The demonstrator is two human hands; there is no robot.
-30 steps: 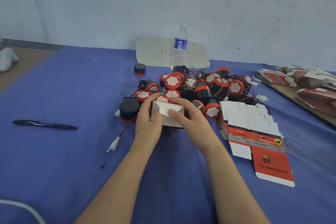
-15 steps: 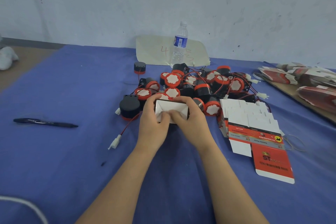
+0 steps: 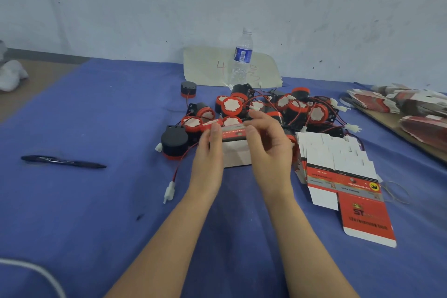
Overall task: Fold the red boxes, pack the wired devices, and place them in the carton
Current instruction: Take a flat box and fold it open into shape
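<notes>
Here the blue-covered table (image 3: pixel 96 201) has its widest free stretch on the near side and to the left, broken only by a black pen (image 3: pixel 63 161) and a white cable (image 3: pixel 36 271) at the lower left corner. The half-formed red box (image 3: pixel 235 150) stands on the cloth at centre, just in front of the pile of wired devices (image 3: pixel 266 109). A stack of flat boxes (image 3: pixel 338 164) lies close on its right, and a black device (image 3: pixel 174 141) sits close on its left, with its red lead running down to a white connector (image 3: pixel 169 191). A water bottle (image 3: pixel 240 60) stands by the far wall.

Both forearms reach in from the near edge. The left hand (image 3: pixel 209 150) grips the box's left side, fingers curled at the top edge. The right hand (image 3: pixel 268 150) is at the right side with its thumb on the top flap and its fingers loosely curved above; whether they pinch it I cannot tell.
</notes>
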